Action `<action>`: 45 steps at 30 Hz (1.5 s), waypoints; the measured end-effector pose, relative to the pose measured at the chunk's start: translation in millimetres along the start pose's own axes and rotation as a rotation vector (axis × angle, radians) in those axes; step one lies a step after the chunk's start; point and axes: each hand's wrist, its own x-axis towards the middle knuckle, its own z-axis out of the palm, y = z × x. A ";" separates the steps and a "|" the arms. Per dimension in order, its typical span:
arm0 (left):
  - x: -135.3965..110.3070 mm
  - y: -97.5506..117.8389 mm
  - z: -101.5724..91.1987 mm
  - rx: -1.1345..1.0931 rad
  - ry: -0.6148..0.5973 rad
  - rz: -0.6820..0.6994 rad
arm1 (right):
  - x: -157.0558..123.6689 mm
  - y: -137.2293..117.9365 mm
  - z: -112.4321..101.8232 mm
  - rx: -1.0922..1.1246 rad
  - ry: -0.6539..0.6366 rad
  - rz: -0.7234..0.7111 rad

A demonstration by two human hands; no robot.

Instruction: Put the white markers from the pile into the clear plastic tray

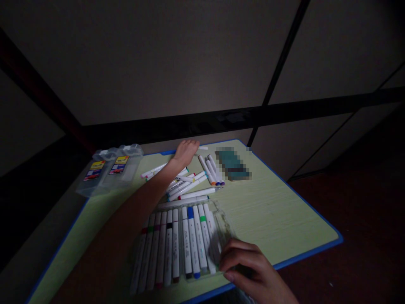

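Note:
At the table's far edge, my left hand (186, 152) closes on a white marker (203, 148), whose end sticks out to the right of the fingers. A clear plastic marker case (181, 245) lies close to me, with rows of white markers in its two sections. My right hand (253, 268) has its fingers bent around the case's right front edge; the exact grip is partly hidden. Between my hands lies a loose pile of markers (193, 185), partly covered by my left forearm. A few more markers (209, 169) lie side by side to its right.
Two clear plastic covers (110, 171) with labels stand at the table's left edge. A blurred-out greenish rectangular object (233, 162) lies on the far right. The pale green table (272, 215) has a blue rim. A panelled wall (177, 63) rises behind it.

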 end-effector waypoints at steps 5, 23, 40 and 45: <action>-9.9 13.2 -25.1 -0.343 0.138 -0.158 | 1.5 -2.7 -0.6 -0.015 -0.007 -0.019; -119.7 68.5 -61.2 -2.057 -0.295 -0.490 | -0.7 -1.3 0.9 -0.039 0.056 -0.009; -139.5 82.3 -35.5 -2.057 -0.392 -0.477 | -1.0 -1.8 4.9 -0.195 0.119 0.028; -141.3 84.4 -38.3 -2.049 -0.327 -0.519 | 0.7 -0.1 11.1 -0.413 0.159 0.002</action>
